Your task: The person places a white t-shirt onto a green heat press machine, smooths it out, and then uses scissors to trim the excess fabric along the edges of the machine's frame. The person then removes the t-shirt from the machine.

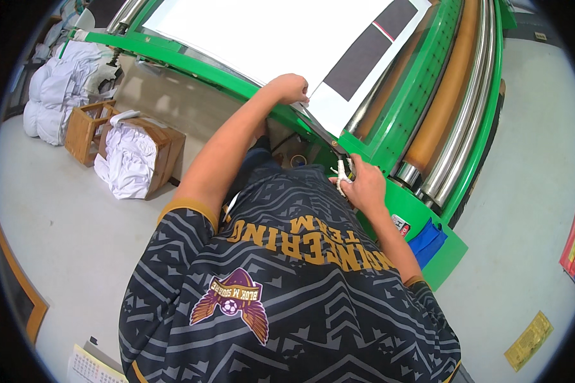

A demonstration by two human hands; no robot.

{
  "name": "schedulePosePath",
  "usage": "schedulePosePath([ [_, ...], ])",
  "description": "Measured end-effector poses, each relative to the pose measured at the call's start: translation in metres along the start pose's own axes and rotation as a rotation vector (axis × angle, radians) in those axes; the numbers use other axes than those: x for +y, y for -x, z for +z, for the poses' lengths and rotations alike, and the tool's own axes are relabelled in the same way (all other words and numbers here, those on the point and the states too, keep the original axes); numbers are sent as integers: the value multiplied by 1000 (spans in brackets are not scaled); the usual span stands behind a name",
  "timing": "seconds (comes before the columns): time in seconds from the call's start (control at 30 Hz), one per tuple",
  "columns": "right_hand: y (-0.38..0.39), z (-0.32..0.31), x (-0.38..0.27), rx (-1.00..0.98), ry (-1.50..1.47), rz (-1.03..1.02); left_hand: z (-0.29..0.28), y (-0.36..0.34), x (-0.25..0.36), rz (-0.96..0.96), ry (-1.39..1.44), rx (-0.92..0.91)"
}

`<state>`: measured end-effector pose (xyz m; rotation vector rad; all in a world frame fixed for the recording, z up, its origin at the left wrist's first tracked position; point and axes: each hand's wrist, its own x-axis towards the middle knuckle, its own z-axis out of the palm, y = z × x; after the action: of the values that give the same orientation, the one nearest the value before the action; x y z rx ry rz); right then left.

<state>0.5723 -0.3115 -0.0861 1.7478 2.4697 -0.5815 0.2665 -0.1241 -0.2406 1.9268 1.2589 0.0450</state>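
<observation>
A large white sheet (236,38) with a dark printed panel (370,54) and a thin red and white stripe lies over the front of a green roller machine (450,252). At the sheet's near edge my left hand (289,88) is closed, fingers pinched on that edge. To its right, my right hand (367,185) grips a pair of scissors (343,171) by handles wrapped in white. Their dark blades point up and left along the sheet's near edge, toward my left hand. How far the blades are apart, I cannot tell.
A brown roller (457,76) and shiny metal rollers (476,121) run along the machine's right. Blue cloth (428,242) hangs at its near corner. On the left floor stand a box (169,150) spilling white cloth (131,156), a wooden stool (80,131) and white bundles (57,89).
</observation>
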Motion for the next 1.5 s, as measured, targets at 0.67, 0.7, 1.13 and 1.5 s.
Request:
schedulePosePath([
  [0.67,-3,1,2,25,16,-17,4,-8,-7,17,-31,35],
  [0.7,-3,2,2,24,18,-14,4,-7,-7,12,-31,35],
  [1.13,-3,2,0,22,24,0,-2,-2,0,15,-64,21],
  [1.5,-5,8,-4,14,-6,18,-4,-2,4,-13,-87,-4],
])
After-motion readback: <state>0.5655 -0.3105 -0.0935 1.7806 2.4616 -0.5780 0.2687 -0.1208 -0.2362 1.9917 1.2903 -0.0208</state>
